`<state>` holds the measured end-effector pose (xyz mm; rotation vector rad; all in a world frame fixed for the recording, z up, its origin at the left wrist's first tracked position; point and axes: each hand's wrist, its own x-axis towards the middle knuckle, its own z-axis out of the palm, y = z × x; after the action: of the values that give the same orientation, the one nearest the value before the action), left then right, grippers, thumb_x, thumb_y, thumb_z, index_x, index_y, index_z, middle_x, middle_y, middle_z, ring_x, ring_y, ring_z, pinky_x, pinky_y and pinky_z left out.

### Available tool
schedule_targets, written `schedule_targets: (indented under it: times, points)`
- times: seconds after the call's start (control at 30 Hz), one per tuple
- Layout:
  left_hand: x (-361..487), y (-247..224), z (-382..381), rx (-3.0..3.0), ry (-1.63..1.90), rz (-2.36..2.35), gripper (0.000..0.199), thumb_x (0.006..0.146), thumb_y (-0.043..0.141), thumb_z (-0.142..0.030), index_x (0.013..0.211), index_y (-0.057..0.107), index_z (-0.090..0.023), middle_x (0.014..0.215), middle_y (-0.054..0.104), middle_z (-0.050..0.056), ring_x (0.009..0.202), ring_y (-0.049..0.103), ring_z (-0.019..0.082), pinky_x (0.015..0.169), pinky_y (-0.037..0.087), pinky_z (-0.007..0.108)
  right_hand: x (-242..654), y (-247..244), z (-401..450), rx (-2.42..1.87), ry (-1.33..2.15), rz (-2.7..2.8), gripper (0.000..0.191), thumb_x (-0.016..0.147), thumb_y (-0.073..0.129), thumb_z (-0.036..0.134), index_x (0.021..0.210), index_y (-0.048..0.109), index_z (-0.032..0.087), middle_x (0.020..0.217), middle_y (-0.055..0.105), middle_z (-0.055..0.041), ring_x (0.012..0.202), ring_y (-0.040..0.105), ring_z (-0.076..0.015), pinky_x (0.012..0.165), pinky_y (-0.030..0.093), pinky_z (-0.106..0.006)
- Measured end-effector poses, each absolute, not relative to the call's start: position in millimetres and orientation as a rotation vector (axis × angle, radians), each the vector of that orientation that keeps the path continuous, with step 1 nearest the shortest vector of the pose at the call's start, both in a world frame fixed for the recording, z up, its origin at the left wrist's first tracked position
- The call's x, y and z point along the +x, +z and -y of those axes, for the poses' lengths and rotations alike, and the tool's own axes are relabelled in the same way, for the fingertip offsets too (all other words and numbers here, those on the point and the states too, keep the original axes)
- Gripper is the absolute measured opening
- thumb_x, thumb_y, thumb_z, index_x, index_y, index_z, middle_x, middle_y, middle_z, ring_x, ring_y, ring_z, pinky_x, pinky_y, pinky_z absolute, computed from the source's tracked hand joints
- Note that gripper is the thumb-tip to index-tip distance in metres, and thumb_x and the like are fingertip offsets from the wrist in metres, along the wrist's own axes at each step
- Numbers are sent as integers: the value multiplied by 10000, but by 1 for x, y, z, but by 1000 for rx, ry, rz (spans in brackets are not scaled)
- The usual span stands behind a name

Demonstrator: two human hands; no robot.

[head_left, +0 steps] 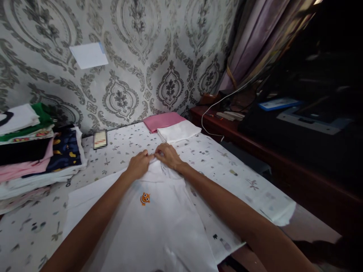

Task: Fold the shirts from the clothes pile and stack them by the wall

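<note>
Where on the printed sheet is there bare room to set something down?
Bare sheet shows between the dark-edged rectangle and the pink cloth, and between the right forearm and the sheet's right edge. Crowded: left, under the clothes stack; middle, under the white garment, left hand and right hand.

Could read no words, labels, brands or numbers anywhere. Found only pixelated marks, too blurred to read, on the small dark-edged rectangle (100, 139) near the wall (147, 90). Saw a smiling orange figure (145, 198) on the white garment (159, 226); made out nothing legible on the pale sheet (90, 56).
</note>
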<state>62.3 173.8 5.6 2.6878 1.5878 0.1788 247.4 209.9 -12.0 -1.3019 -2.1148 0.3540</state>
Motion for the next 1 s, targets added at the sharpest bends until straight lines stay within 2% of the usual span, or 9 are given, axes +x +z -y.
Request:
schedule_targets:
  times: [0.2, 0.33, 0.43, 0.53, 0.63, 0.7, 0.8, 0.87, 1.0]
  points:
    - [27, -6, -184, 2407, 553, -1715, 405, 884, 432, -108, 1196, 650, -245, 979, 622, 51, 902, 602, 194, 794, 474, 307, 251, -14, -213, -1375, 319, 2146, 124, 789, 570, 109, 775, 671, 178, 840, 667, -63, 854, 565, -201, 810, 409, -308]
    - [-1, -7, -174, 2234, 782, -1684, 324, 904, 438, -177, 1171, 620, -175, 969, 649, 52, 853, 608, 168, 780, 494, 288, 251, -15, -214, -1394, 311, 2154, 115, 796, 579, 125, 774, 676, 183, 846, 672, -61, 850, 565, -198, 802, 407, -302]
    - [-3, -1, -154, 2206, 948, -1565, 281, 946, 439, -282, 1121, 633, -178, 1066, 657, 79, 988, 598, 193, 863, 487, 319, 251, -15, -215, -1398, 305, 2158, 114, 798, 582, 128, 778, 682, 179, 840, 671, -63, 839, 566, -196, 802, 405, -299]
    - [9, 8, -132, 2404, 759, -1415, 323, 961, 457, -348, 1193, 615, -188, 1132, 649, 96, 1095, 559, 232, 974, 440, 386, 250, -16, -215, -1405, 289, 2158, 113, 798, 580, 125, 775, 680, 173, 840, 669, -66, 839, 567, -198, 793, 405, -296]
    - [24, 19, -113, 2559, 474, -1384, 397, 909, 555, -346, 1270, 577, -183, 1069, 647, 90, 1032, 556, 247, 965, 429, 415, 249, -16, -214, -1410, 266, 2167, 111, 802, 578, 123, 782, 677, 169, 844, 671, -66, 845, 567, -200, 792, 407, -297]
    - [29, 28, -102, 2593, 315, -1397, 378, 880, 594, -321, 1231, 599, -183, 934, 650, 55, 937, 565, 235, 934, 426, 412, 249, -16, -214, -1412, 254, 2174, 110, 807, 578, 126, 790, 678, 168, 853, 675, -67, 853, 568, -202, 793, 409, -298]
    - [28, 44, -83, 2591, 127, -1345, 223, 879, 607, -364, 1030, 675, -214, 785, 628, 10, 840, 570, 213, 848, 416, 374, 249, -16, -214, -1413, 244, 2182, 103, 811, 585, 134, 792, 679, 173, 862, 681, -64, 864, 572, -201, 797, 413, -294]
    - [24, 54, -70, 2565, 59, -1271, 221, 895, 591, -421, 950, 696, -234, 772, 618, -1, 797, 570, 193, 779, 408, 337, 249, -17, -214, -1415, 244, 2185, 103, 812, 587, 135, 790, 679, 175, 861, 684, -60, 859, 577, -195, 802, 416, -290]
    - [16, 61, -49, 2477, 147, -1232, 286, 958, 482, -426, 1025, 684, -235, 861, 622, 16, 817, 587, 175, 753, 438, 304, 250, -16, -213, -1419, 241, 2189, 110, 812, 583, 134, 790, 683, 174, 855, 691, -60, 844, 588, -192, 796, 426, -289]
